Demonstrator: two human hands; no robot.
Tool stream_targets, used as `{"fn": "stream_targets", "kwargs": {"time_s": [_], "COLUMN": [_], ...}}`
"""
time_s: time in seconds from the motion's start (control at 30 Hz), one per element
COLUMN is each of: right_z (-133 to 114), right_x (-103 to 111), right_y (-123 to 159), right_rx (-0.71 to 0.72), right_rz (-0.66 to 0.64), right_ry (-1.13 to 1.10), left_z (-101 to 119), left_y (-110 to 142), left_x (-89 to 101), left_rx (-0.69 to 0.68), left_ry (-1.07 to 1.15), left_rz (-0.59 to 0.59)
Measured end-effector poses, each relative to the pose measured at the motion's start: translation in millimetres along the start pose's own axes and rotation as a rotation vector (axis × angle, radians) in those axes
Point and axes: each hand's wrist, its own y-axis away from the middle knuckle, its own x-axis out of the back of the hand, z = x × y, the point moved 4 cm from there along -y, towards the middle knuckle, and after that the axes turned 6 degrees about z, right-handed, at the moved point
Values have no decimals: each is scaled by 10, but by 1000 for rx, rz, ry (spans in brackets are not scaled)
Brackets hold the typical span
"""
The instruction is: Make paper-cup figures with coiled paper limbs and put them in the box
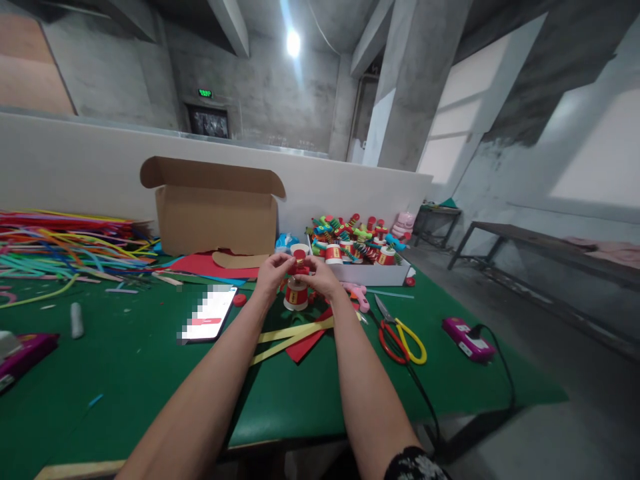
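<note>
A small craft figure stands on the green table in front of me. Its base is an upturned white paper cup with a red and gold label, and its upper part is red. My left hand pinches this upper part from the left. From the other side my right hand has its fingers closed on it too. A round red piece shows on top, between the fingertips; the fingers hide much of the middle. Yellow paper strips and a piece of red paper lie just nearer to me.
Behind my hands stands a white box of similar figures. Red-and-yellow scissors and a pink glue gun lie right; a phone lies left. Colourful pipe cleaners, an open cardboard box and a purple power strip surround the workspace.
</note>
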Motion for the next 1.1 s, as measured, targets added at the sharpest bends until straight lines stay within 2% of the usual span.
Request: {"fn": "stream_targets", "kwargs": {"time_s": [0.37,0.67,0.93,1.1], "right_z": [2,108,132,155], "right_x": [27,14,36,48], "right_y": [-12,-17,-25,108], "right_rx": [-12,-65,-72,-59], "right_rz": [64,34,11,-53], "right_ry": [-17,-42,-22,22], "left_z": [-46,-76,-104,-165], "left_y": [-33,-67,-44,-53], "left_x": [75,203,207,250], "left_rx": [-46,41,108,121], "left_ry": [-30,-16,8,-38], "left_rz": [54,94,-49,-96]}}
